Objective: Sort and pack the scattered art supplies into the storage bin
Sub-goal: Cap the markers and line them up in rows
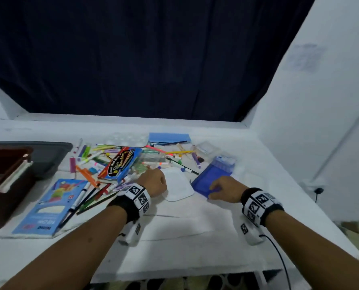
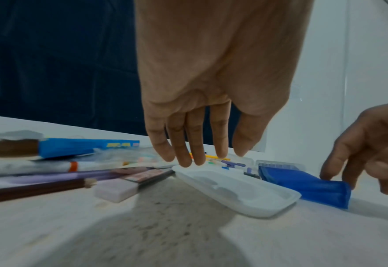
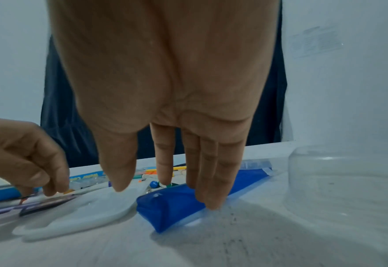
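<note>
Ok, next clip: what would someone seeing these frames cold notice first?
Probably the bright heap of markers and pencils strewn across the middle of the white table, with a colourful pencil box lying on top. Next, both hands reaching in: the right hand with fingers down on a blue pouch, the left hand over the near end of a white plastic tray. A dark bin sits far left.

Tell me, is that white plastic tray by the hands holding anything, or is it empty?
Empty. The white tray lies flat on the table, and its shallow wells show bare in the left wrist view; the left hand hovers above its far end.
</note>
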